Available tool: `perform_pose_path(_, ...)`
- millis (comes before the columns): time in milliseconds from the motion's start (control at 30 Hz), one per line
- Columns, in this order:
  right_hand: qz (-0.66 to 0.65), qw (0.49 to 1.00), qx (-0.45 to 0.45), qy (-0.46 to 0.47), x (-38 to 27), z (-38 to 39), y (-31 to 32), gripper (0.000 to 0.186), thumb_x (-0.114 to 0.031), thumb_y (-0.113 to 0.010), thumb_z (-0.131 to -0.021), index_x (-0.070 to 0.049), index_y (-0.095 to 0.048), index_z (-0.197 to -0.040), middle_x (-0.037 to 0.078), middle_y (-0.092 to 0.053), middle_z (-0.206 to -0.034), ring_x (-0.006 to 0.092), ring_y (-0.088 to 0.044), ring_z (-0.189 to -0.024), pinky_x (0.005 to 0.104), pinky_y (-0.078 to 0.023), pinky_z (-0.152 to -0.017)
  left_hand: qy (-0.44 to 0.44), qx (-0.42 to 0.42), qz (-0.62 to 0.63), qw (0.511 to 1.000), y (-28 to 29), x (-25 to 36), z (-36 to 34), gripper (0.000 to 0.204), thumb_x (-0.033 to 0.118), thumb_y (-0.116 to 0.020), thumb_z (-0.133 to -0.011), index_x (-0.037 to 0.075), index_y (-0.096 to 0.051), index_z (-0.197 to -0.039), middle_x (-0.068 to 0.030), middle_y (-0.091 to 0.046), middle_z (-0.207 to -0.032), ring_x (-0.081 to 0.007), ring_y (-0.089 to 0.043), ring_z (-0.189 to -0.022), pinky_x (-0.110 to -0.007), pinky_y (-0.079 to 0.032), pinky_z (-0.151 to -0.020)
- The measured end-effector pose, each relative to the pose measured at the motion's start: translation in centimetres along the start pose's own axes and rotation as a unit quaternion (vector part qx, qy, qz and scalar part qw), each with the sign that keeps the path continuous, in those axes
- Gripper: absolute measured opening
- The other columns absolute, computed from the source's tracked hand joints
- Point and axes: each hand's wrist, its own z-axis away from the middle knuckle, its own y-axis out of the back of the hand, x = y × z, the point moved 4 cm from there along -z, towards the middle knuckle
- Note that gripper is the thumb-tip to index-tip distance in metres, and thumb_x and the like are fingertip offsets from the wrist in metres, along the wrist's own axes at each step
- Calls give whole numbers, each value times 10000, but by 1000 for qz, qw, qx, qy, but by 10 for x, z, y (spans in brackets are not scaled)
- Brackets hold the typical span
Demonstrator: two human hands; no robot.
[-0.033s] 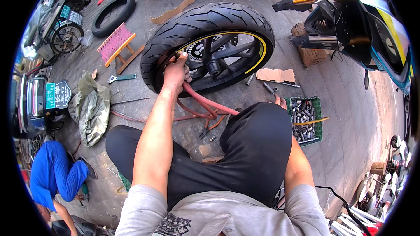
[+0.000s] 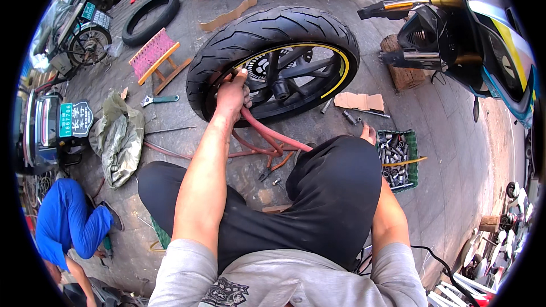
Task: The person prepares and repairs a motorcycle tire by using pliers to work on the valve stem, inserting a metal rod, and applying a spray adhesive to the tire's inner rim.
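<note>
A motorcycle wheel with a black tyre [image 2: 267,27] and a yellow-striped rim stands tilted in front of me. My left hand [image 2: 232,94] is at the near left side of its rim, closed around the end of a red hose [image 2: 273,132]. What the hose end meets there is hidden by the fingers. The hose runs down behind my right knee, with more loops on the ground. Mostly hidden by that knee, my right hand [image 2: 369,134] shows only its fingers, stretched out beside a green crate [image 2: 416,142] of sockets. Nothing shows in them.
Near the wheel lie loose sockets [image 2: 349,117], cardboard [image 2: 359,101] and an adjustable wrench [image 2: 160,100]. A wooden stool [image 2: 161,68] and a spare tyre [image 2: 133,38] are at left. A motorcycle fork [image 2: 406,58] juts in at right. A person in blue [image 2: 68,222] crouches lower left.
The view has shifted very slightly. My left hand keeps its hold at the rim, and the fingers of my right hand have moved a little beside the crate.
</note>
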Motion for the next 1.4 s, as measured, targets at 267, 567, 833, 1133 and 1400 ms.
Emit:
perform_pose_path(267,-20,908,-2,419,-333,-68,231,1063,-386,-952,-783,-82,-407,-1644,231,-488,-1632,393,-473,-1516,452,-396,-1268,-13,-11,-10,1000,21,6,4,189,330,-670,-1089,194,-553,-1031,48,-444,-617,-106,-410,-474,-308,-384,-464)
perform_pose_path(567,64,901,-95,418,-418,-107,185,1231,-678,-958,-644,-30,-494,-1582,262,-616,-1498,376,-603,-1399,438,-465,-1209,-16,70,46,996,28,-6,14,208,257,-617,-1089,126,-559,-1240,29,-476,-682,-104,-429,-508,-320,-412,-484)
perform_pose_path(833,146,960,-18,239,-505,-22,188,938,-685,-726,-928,-37,-502,-1568,294,-674,-1422,433,-683,-1284,485,-544,-1093,-152,16,75,985,40,106,95,188,273,-628,-1101,87,-609,-1079,40,-432,-660,-85,-401,-520,-285,-387,-501)
perform_pose_path(1133,-201,865,-195,416,-492,-24,113,1325,-767,-764,-859,-1,-114,-1724,314,-500,-1596,474,-504,-1483,456,-384,-1261,-88,12,-1,996,91,125,114,363,432,-669,-1083,69,-657,-1080,23,-506,-698,-92,-404,-492,-282,-377,-492)
perform_pose_path(1400,-250,843,-249,405,-516,70,74,1176,-587,-640,-1028,-6,115,-1717,475,-339,-1589,570,-424,-1498,508,-352,-1283,-130,149,-209,958,119,136,136,617,625,-752,-982,17,-744,-1089,7,-518,-643,-94,-451,-474,-270,-329,-423)
